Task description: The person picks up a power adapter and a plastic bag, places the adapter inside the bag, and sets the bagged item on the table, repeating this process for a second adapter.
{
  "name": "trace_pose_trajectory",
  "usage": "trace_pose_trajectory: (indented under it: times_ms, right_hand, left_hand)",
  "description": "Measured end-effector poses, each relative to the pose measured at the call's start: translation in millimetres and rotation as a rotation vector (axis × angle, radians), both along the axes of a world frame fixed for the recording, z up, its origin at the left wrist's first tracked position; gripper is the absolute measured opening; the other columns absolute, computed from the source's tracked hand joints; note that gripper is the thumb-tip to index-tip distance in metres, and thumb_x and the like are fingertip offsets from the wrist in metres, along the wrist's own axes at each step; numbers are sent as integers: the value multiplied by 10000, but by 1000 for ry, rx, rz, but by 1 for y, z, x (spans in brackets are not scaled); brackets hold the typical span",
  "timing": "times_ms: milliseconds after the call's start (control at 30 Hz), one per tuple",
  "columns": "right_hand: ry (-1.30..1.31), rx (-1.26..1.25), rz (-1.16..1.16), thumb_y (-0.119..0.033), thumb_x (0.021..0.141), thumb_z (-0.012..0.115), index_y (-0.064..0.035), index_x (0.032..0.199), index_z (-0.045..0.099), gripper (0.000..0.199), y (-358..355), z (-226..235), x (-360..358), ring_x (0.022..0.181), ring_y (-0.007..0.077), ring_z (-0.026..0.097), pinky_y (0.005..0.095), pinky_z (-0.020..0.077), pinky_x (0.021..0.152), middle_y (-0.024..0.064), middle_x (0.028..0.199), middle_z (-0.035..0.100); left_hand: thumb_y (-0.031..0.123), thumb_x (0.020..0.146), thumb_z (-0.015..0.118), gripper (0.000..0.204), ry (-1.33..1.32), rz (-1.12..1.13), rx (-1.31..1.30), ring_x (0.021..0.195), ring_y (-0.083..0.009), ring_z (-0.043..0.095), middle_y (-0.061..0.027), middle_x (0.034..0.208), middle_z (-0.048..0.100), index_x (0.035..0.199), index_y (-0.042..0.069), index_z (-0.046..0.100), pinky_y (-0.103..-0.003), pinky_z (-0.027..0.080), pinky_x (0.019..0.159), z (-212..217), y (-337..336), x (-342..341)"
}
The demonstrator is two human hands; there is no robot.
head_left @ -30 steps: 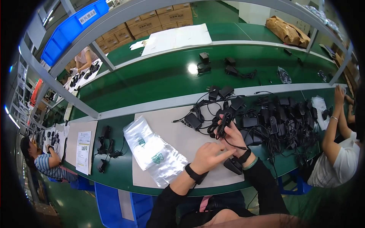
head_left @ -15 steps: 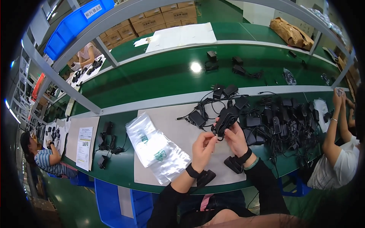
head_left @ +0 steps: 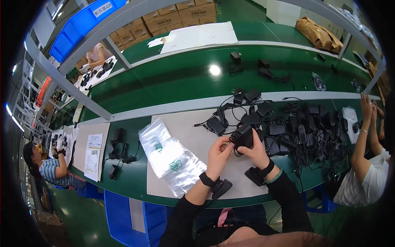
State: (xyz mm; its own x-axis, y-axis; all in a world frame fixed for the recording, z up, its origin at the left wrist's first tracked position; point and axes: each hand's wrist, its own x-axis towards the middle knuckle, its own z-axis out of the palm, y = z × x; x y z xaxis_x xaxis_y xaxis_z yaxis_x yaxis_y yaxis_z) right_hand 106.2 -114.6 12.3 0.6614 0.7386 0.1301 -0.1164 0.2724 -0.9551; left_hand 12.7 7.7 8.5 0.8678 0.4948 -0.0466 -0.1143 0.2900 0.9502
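Note:
A black power adapter (head_left: pixel 244 135) with its cord bundled against it is held up over the beige mat. My right hand (head_left: pixel 256 153) grips the adapter's body, thumb across its near side. Closed fingers of my left hand (head_left: pixel 219 155) pinch the coiled cord at the adapter's left side; the cord's end cannot be made out. Just beyond my hands lie several loose adapters with tangled cords (head_left: pixel 216 125). A large heap of black adapters and cables (head_left: pixel 302 131) sits to the right. Clear plastic bags with green print (head_left: pixel 170 158) lie to the left of my left hand.
A printed sheet (head_left: pixel 94 152) and a few adapters (head_left: pixel 119 136) lie at the left. A grey rail (head_left: pixel 173 105) crosses behind the mat. Blue bins (head_left: pixel 125 218) stand below the table edge. Co-workers sit at left and right, one's arms (head_left: pixel 361 136) beside the heap.
The adapter has been turned, so its body now stands more upright in my right hand. My left hand has shifted from the cord's lower end up to the bundle's side.

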Motion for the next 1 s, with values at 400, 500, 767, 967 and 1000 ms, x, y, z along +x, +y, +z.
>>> trace_pose_trajectory:
  times_ms: [400,500,767,967,1000]
  right_hand:
    - [289,44,14,-42,787,617,-30,1213,417,471,5,2,-4,945,186,576,305,489,759,91,1059,563]
    - [282,21,-9,-50,793,606,-29,1194,425,440,2,4,1,895,203,595,307,501,696,104,1036,570]
    - [368,16,-40,-55,816,580,-26,1166,429,382,7,6,-3,794,215,616,288,495,626,118,987,576]
    - [364,-9,-82,-51,826,572,-28,1165,427,369,7,6,-4,807,206,611,285,497,637,106,975,575]
    - [363,-8,-86,-51,826,572,-28,1165,427,369,9,5,-3,807,206,611,285,497,637,106,975,575]
  left_hand:
    - [18,796,628,230,-1,14,344,707,-63,527,-4,865,542,1014,41,560,-185,424,643,8,14,-15]
    - [52,780,653,270,120,18,733,737,-109,566,-44,930,569,1037,52,573,-212,450,656,35,19,-57]
    - [125,736,675,112,394,196,1783,775,-215,628,-32,924,644,843,93,662,-302,500,636,9,30,-159]
    - [129,776,642,213,461,88,1579,783,-203,632,-40,895,650,973,63,596,-271,499,668,5,40,-172]
    - [125,792,631,235,504,62,1524,788,-195,634,-49,898,649,1008,52,575,-265,497,666,5,44,-171]
